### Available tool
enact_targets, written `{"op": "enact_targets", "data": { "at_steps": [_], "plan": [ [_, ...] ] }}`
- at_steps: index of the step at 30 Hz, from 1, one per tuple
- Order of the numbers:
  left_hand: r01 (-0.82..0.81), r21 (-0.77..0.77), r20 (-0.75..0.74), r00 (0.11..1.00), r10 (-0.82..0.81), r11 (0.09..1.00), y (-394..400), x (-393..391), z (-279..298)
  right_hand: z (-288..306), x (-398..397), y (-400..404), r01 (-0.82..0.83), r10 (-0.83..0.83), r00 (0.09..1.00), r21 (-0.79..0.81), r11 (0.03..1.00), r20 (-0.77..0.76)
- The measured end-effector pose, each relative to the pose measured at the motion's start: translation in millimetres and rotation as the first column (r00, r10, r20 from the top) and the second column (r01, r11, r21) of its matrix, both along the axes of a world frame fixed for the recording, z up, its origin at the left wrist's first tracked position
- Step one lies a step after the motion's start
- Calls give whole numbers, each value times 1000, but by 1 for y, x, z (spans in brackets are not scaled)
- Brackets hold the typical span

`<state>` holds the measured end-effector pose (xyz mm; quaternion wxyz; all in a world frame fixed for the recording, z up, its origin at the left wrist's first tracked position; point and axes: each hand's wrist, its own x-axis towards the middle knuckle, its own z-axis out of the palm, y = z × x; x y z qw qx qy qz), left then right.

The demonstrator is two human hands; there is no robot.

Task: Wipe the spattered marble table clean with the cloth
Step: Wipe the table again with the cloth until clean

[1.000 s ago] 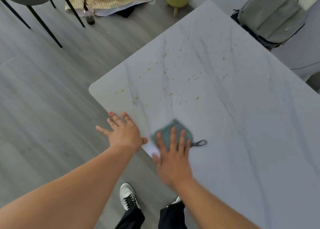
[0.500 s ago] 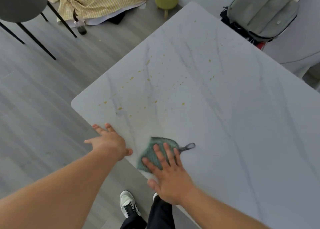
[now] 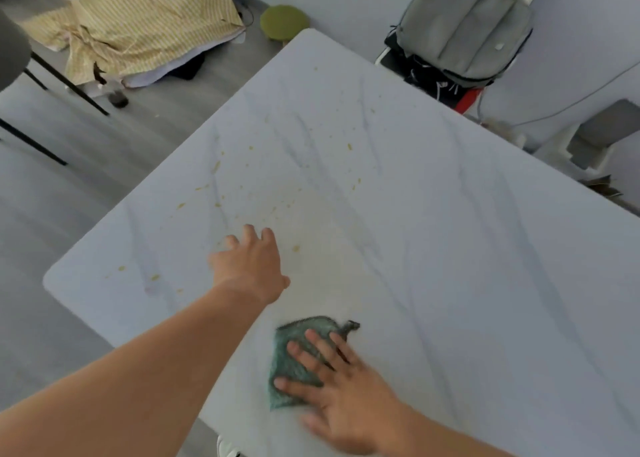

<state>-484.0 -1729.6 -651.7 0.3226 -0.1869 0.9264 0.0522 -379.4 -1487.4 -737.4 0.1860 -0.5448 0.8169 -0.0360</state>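
Right hand (image 3: 341,392) presses flat on cloth (image 3: 294,356), left hand (image 3: 251,264) flat on surface (image 3: 450,248); risk: smearing spatter (image 3: 216,167), not lifting it.

The table (image 3: 450,248) fills the middle and right of the view, one corner pointing left and another far. The cloth (image 3: 294,363) lies flat on it near the near edge, with the right hand (image 3: 343,391) spread on top of it. The left hand (image 3: 249,262) is over the table, farther in and to the left of the cloth. The spatters (image 3: 242,193) lie scattered on the table beyond and to the left of the left hand. On the floor far left lies a heap of fabric (image 3: 138,30), with a stool (image 3: 284,20) to its right, just beyond the table's far corner. A backpack (image 3: 464,27) sits far right, behind the table.
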Motion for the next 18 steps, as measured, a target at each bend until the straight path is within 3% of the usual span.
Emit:
{"op": "enact_targets", "data": {
  "at_steps": [2, 3, 4, 5, 6, 7, 8, 9, 11, 12, 13, 14, 15, 16, 17, 18],
  "plan": [
    [-4, -40, 70, 998, 7, 999, 7, -18, -8, -13, -72, 32, -16, 9, 996, -70, 997, -93],
    [-7, -57, 80, 997, 12, 998, 7, -24, -12, -20, -121, 41, 120, -134, 980, -99, 988, -144],
    [-13, -68, 87, 996, 19, 998, 9, -30, -15, -19, -175, 47, 377, -382, 914, -65, 924, -138],
    [-29, -71, 91, 995, 35, 997, 11, -34, -18, -11, -223, 46, 661, -659, 749, 13, 750, -70],
    [-48, -64, 85, 995, 54, 997, 13, -38, -22, -6, -256, 42, 847, -855, 518, 129, 516, 23],
    [-70, -56, 79, 994, 75, 996, 16, -42, -25, -6, -267, 34, 922, -940, 340, 188, 339, 27],
    [-86, -44, 72, 993, 89, 995, 19, -47, -28, -7, -257, 23, 927, -944, 328, 184, 325, 15],
    [-92, -30, 59, 994, 94, 995, 22, -51, -31, -11, -233, 9, 890, -891, 452, 84, 448, -44],
    [-70, -20, 34, 997, 70, 997, 26, -60, -36, -19, -162, -9, 590, -593, 803, -56, 805, -55],
    [-66, -19, 29, 997, 66, 998, 27, -62, -38, -17, -137, -6, 411, -413, 910, -44, 910, -32],
    [-67, -17, 26, 997, 68, 998, 28, -62, -38, -16, -138, 1, 280, -280, 960, -26, 960, -21],
    [-70, -15, 27, 997, 70, 997, 30, -63, -39, -18, -171, 13, 198, -198, 980, -25, 980, -28],
    [-76, -12, 30, 997, 77, 997, 31, -62, -40, -19, -215, 22, 219, -222, 970, -37, 975, -99],
    [-82, -6, 40, 996, 82, 997, 31, -61, -41, -21, -265, 30, 349, -350, 923, -35, 937, -160],
    [-93, 4, 61, 994, 93, 996, 32, -61, -41, -13, -314, 36, 578, -571, 812, 29, 816, -122],
    [-105, 11, 77, 992, 104, 994, 32, -62, -41, -5, -354, 41, 781, -781, 622, 101, 616, -56]
  ]
}}
